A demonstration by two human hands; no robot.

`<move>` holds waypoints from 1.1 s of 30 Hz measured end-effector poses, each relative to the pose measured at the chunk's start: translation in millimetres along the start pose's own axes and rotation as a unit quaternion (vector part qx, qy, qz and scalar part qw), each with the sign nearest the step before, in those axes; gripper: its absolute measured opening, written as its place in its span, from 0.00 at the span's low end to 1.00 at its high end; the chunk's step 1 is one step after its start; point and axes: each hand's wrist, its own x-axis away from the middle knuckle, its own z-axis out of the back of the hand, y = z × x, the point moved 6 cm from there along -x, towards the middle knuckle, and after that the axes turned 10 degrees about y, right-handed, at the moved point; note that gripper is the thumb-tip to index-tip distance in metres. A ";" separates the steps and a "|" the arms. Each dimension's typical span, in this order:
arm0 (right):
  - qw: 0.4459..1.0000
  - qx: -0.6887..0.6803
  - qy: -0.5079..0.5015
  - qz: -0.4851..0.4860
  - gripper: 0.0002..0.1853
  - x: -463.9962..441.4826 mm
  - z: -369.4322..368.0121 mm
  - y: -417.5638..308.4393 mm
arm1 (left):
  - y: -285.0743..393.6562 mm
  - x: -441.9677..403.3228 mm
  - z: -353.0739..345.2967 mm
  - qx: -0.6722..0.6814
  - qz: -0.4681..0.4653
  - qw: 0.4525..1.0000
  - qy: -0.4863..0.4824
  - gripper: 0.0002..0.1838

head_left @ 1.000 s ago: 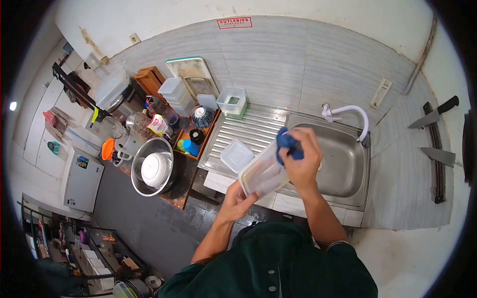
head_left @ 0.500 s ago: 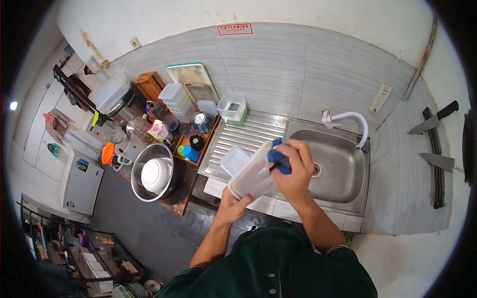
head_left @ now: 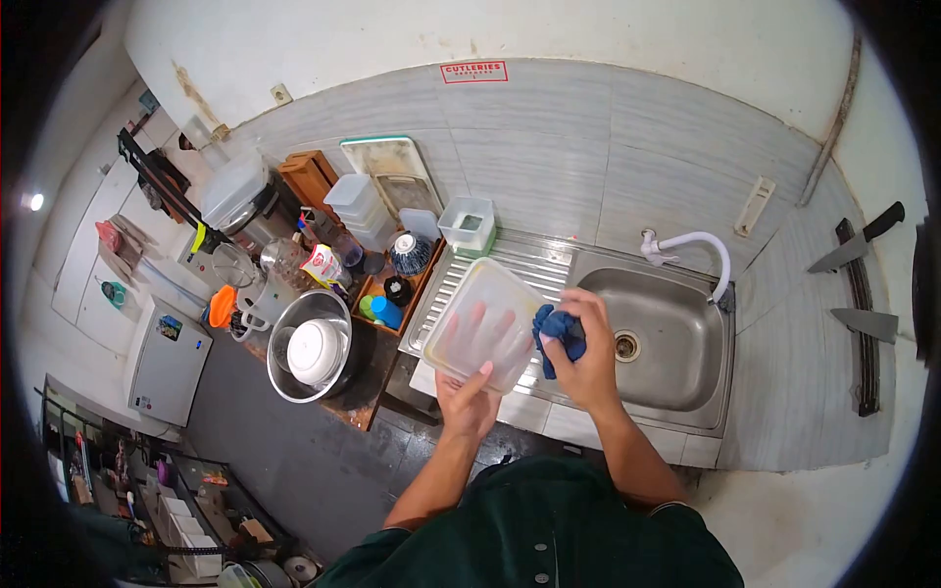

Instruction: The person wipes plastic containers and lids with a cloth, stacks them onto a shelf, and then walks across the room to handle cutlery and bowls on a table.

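Note:
My left hand (head_left: 469,404) grips a translucent rectangular plastic container lid (head_left: 482,328) by its near edge. The thumb lies on the front face, and the other fingers show through from behind. The lid is tilted up over the drainboard (head_left: 453,284), its face towards me. To the right of it, my right hand (head_left: 586,363) is closed around a crumpled dark blue cloth (head_left: 559,338), near the lid's right edge. The clear plastic piece seen earlier on the drainboard is hidden behind the lid.
A steel sink (head_left: 686,343) with a white faucet (head_left: 691,240) is at the right. On the left are a steel bowl (head_left: 284,382) holding a white bowl (head_left: 316,351), and a wooden tray (head_left: 423,274) with bottles. Knives (head_left: 853,250) hang on the right wall.
The lid has turned from a steep slant to face me more fully and shifted slightly left. The blue cloth has moved from its upper edge down beside its right edge.

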 end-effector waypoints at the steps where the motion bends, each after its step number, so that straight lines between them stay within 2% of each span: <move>1: 1.000 0.000 0.002 0.002 0.19 -2.6 1.3 0.1 | -5.4 1.7 0.2 0.000 0.000 1.000 -0.003 0.47; 2: 0.983 -0.093 -0.047 -0.148 0.19 -0.8 -4.1 14.9 | -11.2 2.2 3.9 -0.015 -0.008 1.000 0.004 0.47; 3: 0.934 -0.184 -0.094 -0.293 0.19 5.5 -11.4 26.8 | -14.9 1.8 10.0 -0.031 -0.016 0.999 0.011 0.47; 4: 0.934 -0.185 -0.093 -0.292 0.19 2.3 -8.7 29.3 | -16.5 0.2 21.1 -0.031 -0.016 0.999 0.009 0.47; 6: 0.958 -0.153 -0.142 -0.197 0.20 -8.0 -4.9 28.0 | -16.3 -0.3 29.4 0.032 0.047 0.993 -0.105 0.49; 7: 0.958 -0.153 -0.143 -0.198 0.20 -14.0 0.0 29.4 | -9.3 -3.9 35.4 0.031 0.047 0.993 -0.105 0.49; 9: 0.954 -0.146 -0.222 -0.142 0.20 -27.4 4.3 18.2 | -1.1 -7.8 30.9 0.064 0.151 0.971 -0.175 0.56; 10: 0.948 -0.130 -0.246 -0.154 0.21 -32.4 5.5 14.7 | 5.6 -6.9 33.9 0.064 0.151 0.971 -0.173 0.56; 11: 0.948 -0.131 -0.246 -0.155 0.21 -37.6 6.2 10.8 | 7.2 -5.2 38.3 -0.024 0.163 0.973 -0.163 0.55; 13: 0.948 -0.108 -0.295 -0.050 0.22 -45.1 1.8 -4.4 | 10.2 -4.4 47.0 -0.199 0.182 0.952 -0.142 0.52; 14: 0.948 -0.108 -0.295 -0.051 0.22 -48.5 0.7 -3.9 | 15.0 -5.8 46.9 -0.199 0.182 0.952 -0.142 0.52; 16: 0.933 -0.080 -0.344 0.063 0.23 -48.4 -4.5 -13.8 | 16.9 -5.4 37.2 -0.326 0.167 0.897 -0.246 0.49; 17: 0.933 -0.081 -0.345 0.063 0.23 -48.8 -5.7 -13.7 | 20.1 -4.9 27.5 -0.326 0.167 0.897 -0.246 0.49; 19: 0.932 -0.106 -0.336 0.087 0.22 -47.6 -7.0 -17.6 | 26.9 1.0 8.5 -0.277 0.216 0.920 -0.173 0.47; 23: 0.957 -0.097 -0.259 0.084 0.21 -41.0 -8.0 -30.9 | 27.5 3.9 1.9 -0.252 0.233 0.927 -0.151 0.47; 25: 0.987 -0.068 -0.145 0.020 0.22 -34.6 -11.4 -21.3 | 19.0 -0.6 15.3 -0.259 0.186 0.943 -0.099 0.44; 27: 0.992 -0.079 -0.085 0.039 0.23 -11.9 -22.9 -33.4 | 6.7 -2.0 38.1 -0.271 0.171 0.942 -0.098 0.43; 29: 0.988 -0.087 -0.101 0.072 0.24 -1.5 -25.7 -46.2 | 1.1 -3.1 44.9 -0.290 0.132 0.943 -0.098 0.38; 31: 0.990 -0.068 -0.064 0.103 0.23 2.2 -20.7 -49.4 | 5.3 4.6 38.7 -0.294 0.120 0.943 -0.100 0.36; 33: 0.997 -0.028 0.003 0.074 0.23 -11.3 -11.7 -36.5 | 11.6 8.0 30.1 -0.295 0.102 0.945 -0.103 0.35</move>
